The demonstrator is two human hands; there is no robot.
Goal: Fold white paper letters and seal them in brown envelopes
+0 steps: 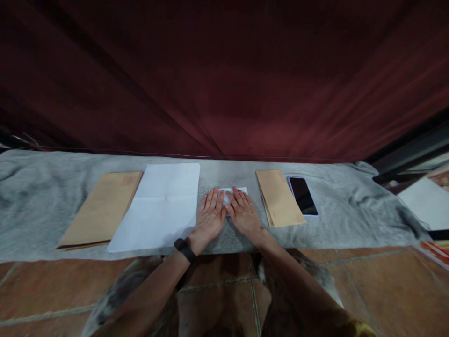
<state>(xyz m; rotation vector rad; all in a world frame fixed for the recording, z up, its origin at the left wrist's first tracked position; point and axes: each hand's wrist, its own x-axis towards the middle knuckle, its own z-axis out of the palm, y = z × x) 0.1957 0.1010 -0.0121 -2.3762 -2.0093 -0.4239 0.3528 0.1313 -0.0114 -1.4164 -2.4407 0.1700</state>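
Observation:
A small folded sheet of white paper (227,198) lies on the grey cloth, mostly covered by my hands. My left hand (210,213) rests flat on its left part, fingers stretched out. On its right part my right hand (244,213) lies flat too, the thumbs of both hands almost meeting. Just left of my left hand is a stack of large white paper (168,206) with faint crease lines. To the right of my right hand sit small brown envelopes (280,199), stacked slightly askew.
Large brown envelopes (101,206) lie at the left, partly under the white sheets. A phone (303,196) with a dark screen touches the small envelopes. The grey cloth (351,210) covers the long surface, with a dark red curtain (224,93) behind it. Tiled floor (382,276) shows in front.

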